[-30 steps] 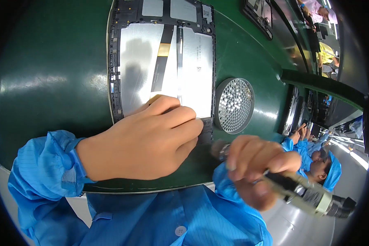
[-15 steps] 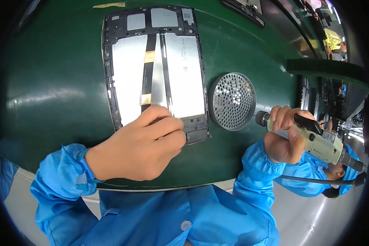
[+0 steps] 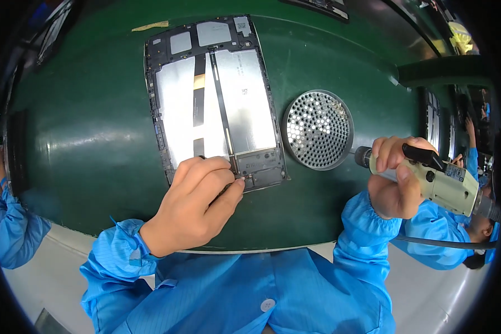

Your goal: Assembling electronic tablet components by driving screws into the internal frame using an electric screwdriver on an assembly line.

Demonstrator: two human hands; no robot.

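An opened tablet lies on the green work surface, its silver battery panels, black frame and dark ribbon cable exposed. My left hand rests at its lower edge, fingers curled and thumb tip down on the black lower frame. Whatever those fingertips pinch, if anything, is hidden. On the right, my right hand is wrapped round a pale green electric screwdriver, whose tip points left. Between tablet and screwdriver sits a round grey screw tray with a perforated plate. Small screws gather at its upper right.
A yellowish strip lies beyond the tablet. At the right, a dark green padded bar juts over the surface. The screwdriver's black cable runs off to the right. People in blue are at both sides.
My left hand has shifted down the tablet, its thumb now reaching the lower frame. The screwdriver stays in my right hand beside the tray. The whole view has shifted slightly.
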